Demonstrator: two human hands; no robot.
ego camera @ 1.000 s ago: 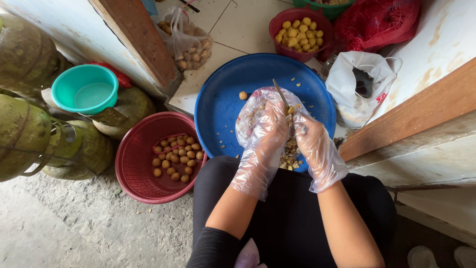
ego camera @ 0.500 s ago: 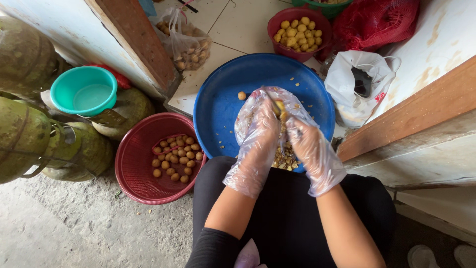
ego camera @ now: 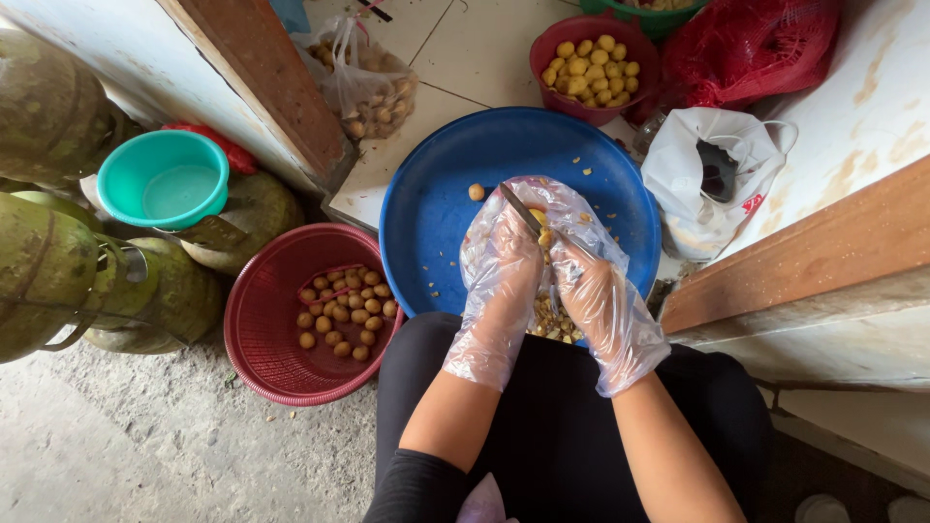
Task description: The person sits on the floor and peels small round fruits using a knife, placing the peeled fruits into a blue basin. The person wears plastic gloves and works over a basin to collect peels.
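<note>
Both my hands wear loose clear plastic gloves and work close together over a big blue basin [ego camera: 436, 194]. My right hand [ego camera: 605, 310] grips a small knife [ego camera: 516, 206] whose blade points up and left. My left hand [ego camera: 499, 281] pinches a small yellow fruit [ego camera: 539, 217] against the blade. A heap of peel scraps [ego camera: 547, 320] lies in the basin under my hands, and one loose fruit [ego camera: 476, 192] sits further in.
A red basket [ego camera: 262, 329] of brown unpeeled fruit stands at my left. A red bowl [ego camera: 542, 48] of yellow peeled fruit sits beyond the basin. Around them are a teal bowl [ego camera: 165, 179], a clear fruit bag [ego camera: 363, 82], a white bag [ego camera: 707, 174], green cylinders [ego camera: 48, 261] and wooden planks [ego camera: 804, 261].
The knife blade has tipped from nearly upright to leaning left, and my hands have turned the fruit slightly. They stay over the same spot in the basin.
</note>
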